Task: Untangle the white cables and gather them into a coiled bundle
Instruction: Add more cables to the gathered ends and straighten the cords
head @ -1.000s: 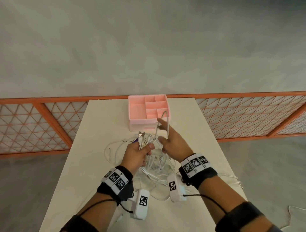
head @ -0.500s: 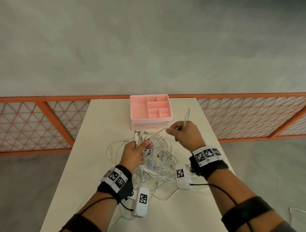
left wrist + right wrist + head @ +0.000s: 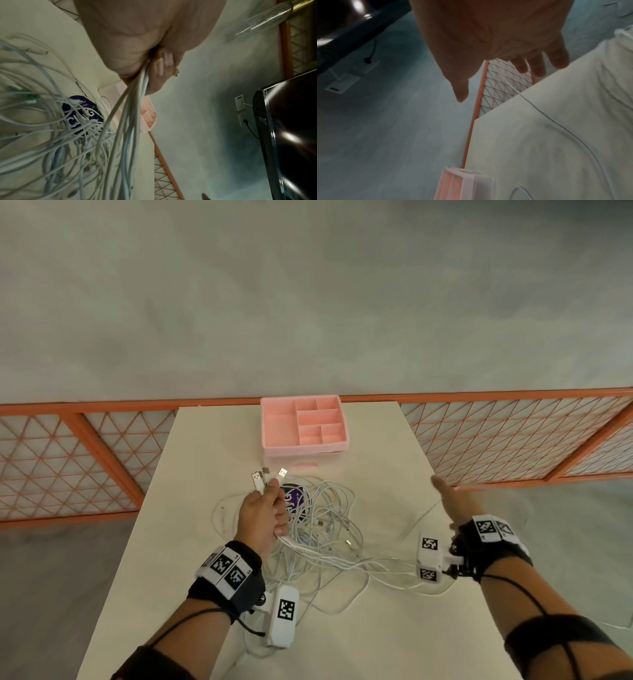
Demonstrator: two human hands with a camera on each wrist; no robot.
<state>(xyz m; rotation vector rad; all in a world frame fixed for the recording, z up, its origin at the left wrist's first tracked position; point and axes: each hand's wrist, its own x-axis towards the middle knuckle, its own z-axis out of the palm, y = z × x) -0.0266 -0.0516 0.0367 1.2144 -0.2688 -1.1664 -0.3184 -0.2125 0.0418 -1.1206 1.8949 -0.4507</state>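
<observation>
With the left hand [image 3: 262,517] fisted around the gathered plug ends, the white cables [image 3: 322,529] sprawling at table centre, the spread-fingered, seemingly empty right hand [image 3: 454,501] at three o'clock should draw one strand free gently.

The left hand [image 3: 145,40] fills the picture from twelve o'clock, its fingers [image 3: 161,67] curled round a sheaf of white cables [image 3: 130,108] that runs down toward six. At nine the cables lie tangled on the pale surface [image 3: 34,20] over a dark blue round label [image 3: 82,115]. A pink organizer tray [image 3: 147,116] sits at centre; a black screen [image 3: 291,128] stands at three.
</observation>
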